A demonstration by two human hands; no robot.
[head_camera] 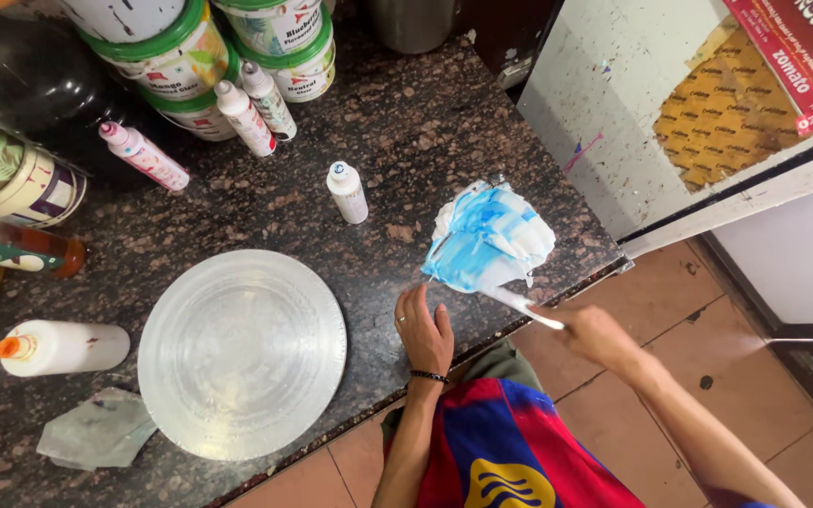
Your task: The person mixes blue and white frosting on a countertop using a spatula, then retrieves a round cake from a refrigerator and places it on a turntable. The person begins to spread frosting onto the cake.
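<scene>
**Holding a blue-streaked lump over the counter's edge**

Gripping a thin white handle (531, 309), the right hand (597, 336) is closed around its lower end, at about 4 o'clock from the centre of the view. At the handle's far end sits a mass of white cream swirled with blue (488, 237) (a spatula blade is presumably under it, though it is hidden), held above the corner of the dark speckled granite counter (406, 122).

At 5 o'clock the left hand (424, 331) rests flat on the counter near its front edge, fingers together and holding nothing; a dark band circles its wrist. It lies just right of a round silver board (242, 353), which sits at 7 o'clock.

A small white bottle with a blue-marked cap (346, 191) stands at 12 o'clock from the left hand, well apart from it. Tubs with green lids (181, 47) are stacked at 11 o'clock, with slim squeeze bottles (254, 105) leaning beside them. A white bottle with an orange tip (58, 347) lies on its side at 9 o'clock, a crumpled wrapper (98, 430) just below it.
</scene>
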